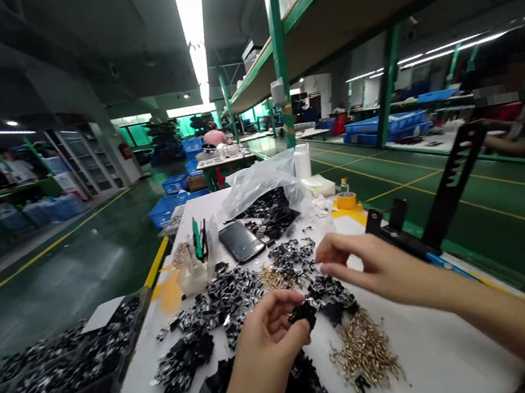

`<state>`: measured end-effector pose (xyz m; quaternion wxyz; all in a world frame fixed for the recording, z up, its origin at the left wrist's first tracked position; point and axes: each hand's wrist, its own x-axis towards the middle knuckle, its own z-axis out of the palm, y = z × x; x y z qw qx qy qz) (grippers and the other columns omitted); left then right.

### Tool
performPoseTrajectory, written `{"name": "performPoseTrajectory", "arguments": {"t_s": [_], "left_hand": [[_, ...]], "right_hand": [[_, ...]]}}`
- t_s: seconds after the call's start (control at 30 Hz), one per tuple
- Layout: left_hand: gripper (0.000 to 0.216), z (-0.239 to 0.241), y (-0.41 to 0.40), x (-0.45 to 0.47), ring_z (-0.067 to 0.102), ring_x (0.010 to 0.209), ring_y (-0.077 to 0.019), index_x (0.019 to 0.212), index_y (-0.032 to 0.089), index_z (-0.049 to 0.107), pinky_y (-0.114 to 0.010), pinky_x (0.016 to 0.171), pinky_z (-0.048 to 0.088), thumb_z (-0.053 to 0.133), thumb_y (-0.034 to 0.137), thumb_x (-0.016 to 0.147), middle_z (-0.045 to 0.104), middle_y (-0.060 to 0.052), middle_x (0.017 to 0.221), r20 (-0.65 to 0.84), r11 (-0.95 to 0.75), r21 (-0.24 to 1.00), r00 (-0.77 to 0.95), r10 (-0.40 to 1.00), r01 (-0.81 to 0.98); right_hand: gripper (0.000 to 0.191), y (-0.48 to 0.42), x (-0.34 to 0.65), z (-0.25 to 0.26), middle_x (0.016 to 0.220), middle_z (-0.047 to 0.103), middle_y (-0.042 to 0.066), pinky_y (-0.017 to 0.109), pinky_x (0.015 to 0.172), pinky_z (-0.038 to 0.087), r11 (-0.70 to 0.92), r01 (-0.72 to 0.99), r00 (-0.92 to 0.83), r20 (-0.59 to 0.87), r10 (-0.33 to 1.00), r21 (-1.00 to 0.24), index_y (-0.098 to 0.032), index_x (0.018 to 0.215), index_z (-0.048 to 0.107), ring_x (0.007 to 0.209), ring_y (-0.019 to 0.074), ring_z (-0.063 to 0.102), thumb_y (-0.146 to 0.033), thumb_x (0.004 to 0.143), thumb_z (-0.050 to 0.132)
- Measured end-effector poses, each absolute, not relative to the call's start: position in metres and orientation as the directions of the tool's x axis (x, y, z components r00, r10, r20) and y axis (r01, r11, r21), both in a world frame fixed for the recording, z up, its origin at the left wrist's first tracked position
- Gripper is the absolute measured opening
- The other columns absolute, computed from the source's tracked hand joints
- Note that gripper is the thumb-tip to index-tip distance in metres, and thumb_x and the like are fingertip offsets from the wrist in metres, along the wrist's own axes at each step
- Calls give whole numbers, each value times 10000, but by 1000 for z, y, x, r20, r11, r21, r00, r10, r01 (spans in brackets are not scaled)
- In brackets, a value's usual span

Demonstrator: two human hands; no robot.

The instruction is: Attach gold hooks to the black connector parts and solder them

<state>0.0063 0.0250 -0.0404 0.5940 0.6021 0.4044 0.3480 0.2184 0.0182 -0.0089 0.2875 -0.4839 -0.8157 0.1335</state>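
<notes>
My left hand [263, 345] is closed around a small black plastic part [303, 313], pinched between thumb and fingers above the table. To its right my right hand [381, 267] hovers over small black-and-silver parts [333, 292], thumb and forefinger drawn together; whatever lies between the tips is too small to make out. Below that hand is a pile of brass-coloured pins or screws [365, 348], with a smaller brass heap [277, 277] farther back. Shiny metal clips [238, 289] spread left of centre. More black parts [307, 392] lie under my left wrist.
A phone [241, 241] lies behind the piles, before a clear bag [265, 182] of black parts. A cup [194, 276] with tools stands left. Orange tape [346, 201] and a black metal fixture [422, 236] are right. Bagged parts [60, 374] sit left of the table. Co-workers sit beyond.
</notes>
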Motion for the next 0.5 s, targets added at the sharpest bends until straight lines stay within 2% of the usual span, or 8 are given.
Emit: {"name": "performPoseTrajectory", "arguments": {"t_s": [0.1, 0.17, 0.27, 0.37, 0.5], "left_hand": [[159, -39, 24, 7, 546, 755, -137, 897, 193, 573, -254, 673, 479, 616, 173, 746, 574, -9, 856, -96, 81, 995, 439, 893, 54], [164, -39, 24, 7, 548, 768, -147, 886, 195, 573, -253, 664, 484, 633, 188, 733, 575, -12, 851, -101, 95, 995, 433, 896, 34], [175, -38, 25, 8, 549, 753, -152, 865, 189, 574, -259, 654, 489, 653, 209, 711, 572, -15, 838, -117, 121, 992, 420, 900, 17], [181, -35, 25, 9, 540, 688, -140, 843, 182, 568, -257, 623, 479, 658, 218, 691, 564, -7, 803, -140, 152, 988, 416, 899, 6], [168, -31, 23, 10, 531, 660, -132, 834, 177, 568, -250, 609, 465, 651, 214, 694, 546, 8, 755, -124, 131, 991, 397, 910, 9]], "right_hand": [[188, 16, 269, -2, 942, 611, 81, 313, 714, 405, 476, 856, -375, 394, 839, -199, -199, 984, 562, 836, 189, 547, -266, 936, 393], [229, 13, 308, -11, 934, 614, 105, 322, 680, 399, 443, 896, -404, 366, 839, -27, -192, 989, 591, 822, 212, 555, -218, 931, 371], [309, 4, 360, -37, 814, 617, 89, 283, 567, 400, 420, 892, -451, 296, 842, 167, -186, 989, 618, 690, 193, 581, -77, 869, 356], [459, -6, 391, -60, 882, 643, 95, 273, 559, 440, 413, 868, -480, 252, 840, 276, -198, 1101, 601, 720, 197, 625, 22, 791, 342], [509, -13, 401, -72, 921, 661, 95, 302, 593, 487, 419, 859, -488, 221, 844, 296, -234, 1198, 572, 788, 221, 649, 9, 808, 352]]}}
